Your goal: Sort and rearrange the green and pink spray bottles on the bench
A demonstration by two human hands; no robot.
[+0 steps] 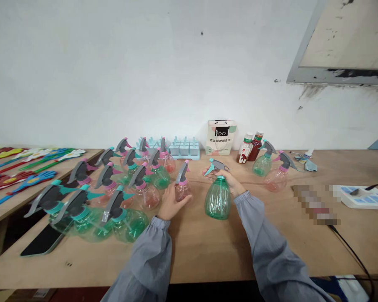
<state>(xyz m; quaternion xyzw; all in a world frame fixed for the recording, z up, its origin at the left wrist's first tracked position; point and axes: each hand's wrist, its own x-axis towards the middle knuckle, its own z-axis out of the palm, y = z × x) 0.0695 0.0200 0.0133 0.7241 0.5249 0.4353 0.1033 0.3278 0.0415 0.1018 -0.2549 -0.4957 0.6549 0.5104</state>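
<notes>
My right hand (229, 181) is closed round the neck of a green spray bottle (218, 200) with a teal and grey trigger head, held upright in the middle. To its left, my left hand (173, 202) is at a pink spray bottle (183, 188), thumb and fingers spread around its lower body. Several more green and pink spray bottles (130, 224) stand in rows on the left. Another green bottle (262, 165) and a pink bottle (276, 179) stand together on the right.
A paper bag (220, 140), pale blue moulds (185, 149) and two drink bottles (245, 147) line the wall. A black phone (41, 240) lies at the left, a power strip (365, 197) at the right. Colourful flower-shaped items (34, 180) cover the left table.
</notes>
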